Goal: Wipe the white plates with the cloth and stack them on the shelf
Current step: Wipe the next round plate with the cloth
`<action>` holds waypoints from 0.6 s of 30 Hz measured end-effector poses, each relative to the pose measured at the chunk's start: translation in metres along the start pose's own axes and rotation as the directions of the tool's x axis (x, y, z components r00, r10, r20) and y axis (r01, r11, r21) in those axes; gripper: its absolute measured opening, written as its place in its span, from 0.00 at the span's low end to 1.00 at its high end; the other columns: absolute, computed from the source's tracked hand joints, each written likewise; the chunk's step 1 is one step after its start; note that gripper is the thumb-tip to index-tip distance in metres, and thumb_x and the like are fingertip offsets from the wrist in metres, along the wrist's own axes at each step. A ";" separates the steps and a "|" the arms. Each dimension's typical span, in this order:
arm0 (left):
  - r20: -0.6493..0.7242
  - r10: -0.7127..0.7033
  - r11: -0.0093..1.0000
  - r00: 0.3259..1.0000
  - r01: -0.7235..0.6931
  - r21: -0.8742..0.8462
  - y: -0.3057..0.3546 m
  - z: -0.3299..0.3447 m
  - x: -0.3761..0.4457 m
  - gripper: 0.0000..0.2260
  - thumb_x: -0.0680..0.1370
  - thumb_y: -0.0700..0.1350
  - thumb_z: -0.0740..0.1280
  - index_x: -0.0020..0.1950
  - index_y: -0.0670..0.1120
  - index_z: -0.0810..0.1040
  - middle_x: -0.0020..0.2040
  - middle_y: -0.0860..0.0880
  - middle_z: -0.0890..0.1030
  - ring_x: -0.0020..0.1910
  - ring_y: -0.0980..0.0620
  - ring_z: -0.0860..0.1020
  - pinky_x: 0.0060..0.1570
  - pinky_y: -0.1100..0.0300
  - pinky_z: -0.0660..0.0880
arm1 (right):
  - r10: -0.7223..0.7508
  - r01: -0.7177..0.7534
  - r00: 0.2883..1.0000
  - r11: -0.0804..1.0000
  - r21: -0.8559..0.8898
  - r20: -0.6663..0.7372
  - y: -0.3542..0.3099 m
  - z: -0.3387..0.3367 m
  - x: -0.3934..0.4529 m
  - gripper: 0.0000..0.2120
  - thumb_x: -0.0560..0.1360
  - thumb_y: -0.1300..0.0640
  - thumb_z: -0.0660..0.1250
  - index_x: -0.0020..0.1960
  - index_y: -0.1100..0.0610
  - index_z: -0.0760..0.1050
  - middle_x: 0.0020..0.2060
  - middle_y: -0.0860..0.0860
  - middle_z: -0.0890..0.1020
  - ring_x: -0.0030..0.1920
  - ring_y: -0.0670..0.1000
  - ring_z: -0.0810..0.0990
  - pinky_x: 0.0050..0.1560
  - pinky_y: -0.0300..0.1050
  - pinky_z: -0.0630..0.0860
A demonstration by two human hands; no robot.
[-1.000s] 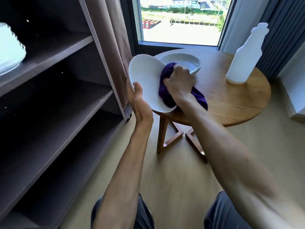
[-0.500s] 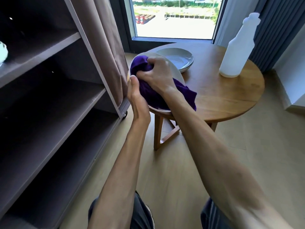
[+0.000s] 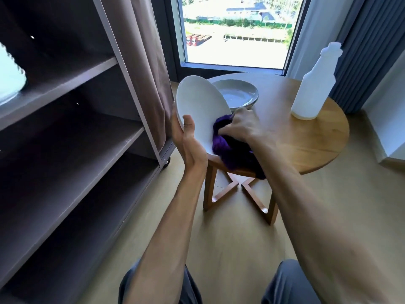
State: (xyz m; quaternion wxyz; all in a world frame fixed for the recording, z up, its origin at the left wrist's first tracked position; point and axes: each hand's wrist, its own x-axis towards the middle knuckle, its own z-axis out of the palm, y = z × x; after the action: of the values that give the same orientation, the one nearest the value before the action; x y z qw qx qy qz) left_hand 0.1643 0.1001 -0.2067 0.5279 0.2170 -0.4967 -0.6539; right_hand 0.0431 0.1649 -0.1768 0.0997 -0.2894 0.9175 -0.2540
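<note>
A person's left hand [image 3: 188, 141] grips the lower rim of a round white ceramic plate [image 3: 201, 110], thumb on the face and fingers apparently curled behind, though the plate hides them. It tilts the plate steeply on edge so the eating surface faces the right hand [image 3: 238, 126]. That hand clenches a bunched purple cloth [image 3: 228, 148] and presses it against the plate's lower right face, the loose tail hanging over the edge of the round wooden table [image 3: 306, 141]. The steep tilt seems meant to give the cloth a firm surface to rub against while keeping the plate clear of the tabletop. Just behind, a short stack of white plates [image 3: 238, 95] rests flat on the table, probably awaiting their turn. A white plastic bottle [image 3: 311, 88] stands upright well apart on the right. To the left, the brown open shelf unit [image 3: 72, 137] stands within reach, and a white object, possibly finished plates, shows blurred at the frame's left edge.
</note>
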 end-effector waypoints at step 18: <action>0.082 0.016 0.993 0.997 -0.026 0.118 0.004 -0.015 0.000 0.22 0.86 0.48 0.57 0.80 0.46 0.64 0.69 0.51 0.75 0.63 0.62 0.77 0.58 0.64 0.79 | -0.190 0.270 0.932 0.932 0.241 -0.308 -0.034 0.001 0.030 0.15 0.71 0.50 0.69 0.54 0.55 0.84 0.46 0.57 0.85 0.51 0.60 0.81 0.53 0.53 0.78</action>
State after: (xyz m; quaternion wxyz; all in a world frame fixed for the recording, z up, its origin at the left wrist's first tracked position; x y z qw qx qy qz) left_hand 0.1783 0.0942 -0.2091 0.5003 0.2162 -0.5578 -0.6259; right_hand 0.0352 0.1233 -0.1612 -0.0217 -0.3400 0.8365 -0.4291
